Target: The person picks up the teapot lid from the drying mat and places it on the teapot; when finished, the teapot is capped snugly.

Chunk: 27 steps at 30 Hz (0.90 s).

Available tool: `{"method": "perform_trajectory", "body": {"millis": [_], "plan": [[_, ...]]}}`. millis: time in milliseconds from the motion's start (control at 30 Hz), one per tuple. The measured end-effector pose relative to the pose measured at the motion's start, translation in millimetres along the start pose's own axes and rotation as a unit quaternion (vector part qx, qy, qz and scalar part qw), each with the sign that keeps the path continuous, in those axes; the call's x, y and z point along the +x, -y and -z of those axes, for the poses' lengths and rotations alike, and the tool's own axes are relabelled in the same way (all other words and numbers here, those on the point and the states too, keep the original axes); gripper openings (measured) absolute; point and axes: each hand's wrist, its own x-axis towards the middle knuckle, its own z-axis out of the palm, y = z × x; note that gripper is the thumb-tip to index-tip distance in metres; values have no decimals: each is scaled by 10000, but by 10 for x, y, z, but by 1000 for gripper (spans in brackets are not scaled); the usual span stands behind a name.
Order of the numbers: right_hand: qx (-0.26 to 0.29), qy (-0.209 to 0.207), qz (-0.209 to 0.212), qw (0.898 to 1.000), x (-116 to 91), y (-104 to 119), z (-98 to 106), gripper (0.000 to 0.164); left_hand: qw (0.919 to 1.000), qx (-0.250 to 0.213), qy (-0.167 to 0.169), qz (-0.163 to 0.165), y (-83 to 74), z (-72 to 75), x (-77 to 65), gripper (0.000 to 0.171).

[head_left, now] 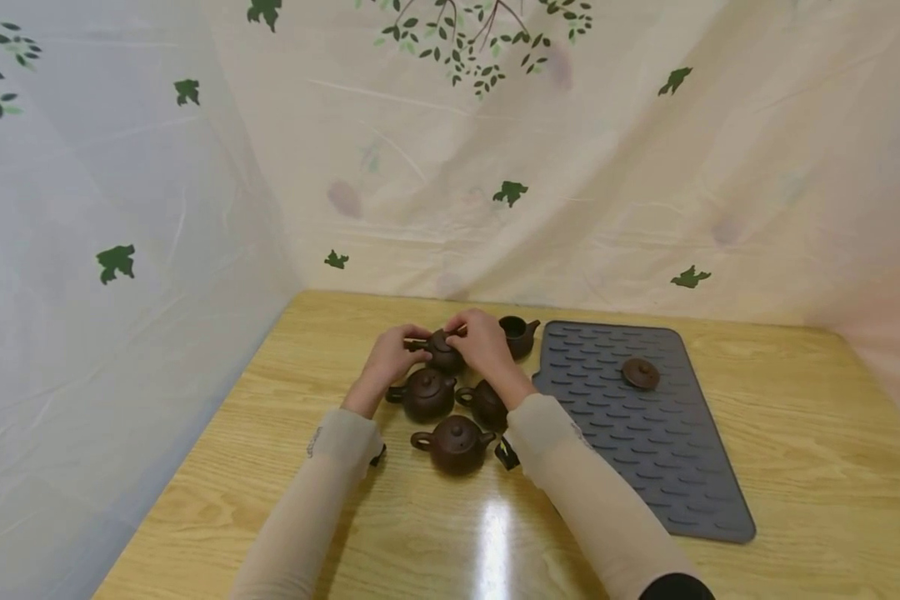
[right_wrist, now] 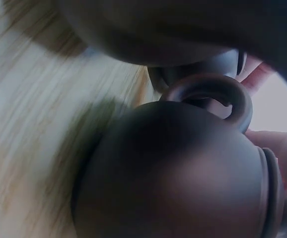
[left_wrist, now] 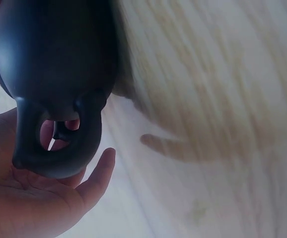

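A small dark brown lidded teapot (head_left: 444, 355) is between both hands at the back of a cluster. My left hand (head_left: 388, 358) holds it at the handle side, thumb and fingers on either side. From the other side, my right hand (head_left: 487, 346) pinches it near the lid and spout; the exact grip is partly hidden. Just in front are a lidded teapot (head_left: 427, 397), another teapot (head_left: 487, 405) partly under the right wrist, and a third teapot (head_left: 457, 447) nearest me. The left wrist view shows a teapot handle (left_wrist: 59, 158) before the left palm. Fingers are mostly hidden in the right wrist view.
An uncovered teapot (head_left: 519, 337) stands behind the right hand. Right of the cluster lies a grey ridged mat (head_left: 660, 467) with a brown teapot lid (head_left: 641, 373) on it. A wooden table (head_left: 225, 467) is beneath, with a patterned cloth (head_left: 435, 167) hanging behind.
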Motion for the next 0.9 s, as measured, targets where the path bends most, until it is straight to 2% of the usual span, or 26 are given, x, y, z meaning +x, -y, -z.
{"method": "perform_trajectory", "body": {"millis": [300,533,700,900], "plan": [[7,285,-58,9996,12,8,65,17,9999,33,121,10,-33,48,16,35],[154,221,-162,9995,-16,-11,205,18,9998,105,159,-93,-72,71,45,35],[215,191,-285,9992,-24,-62,331,21,9996,-71,282,-14,-150,98,63,37],[198,140,-425,9988,-51,-175,526,24,9992,-205,313,-116,-285,150,74,38]]}}
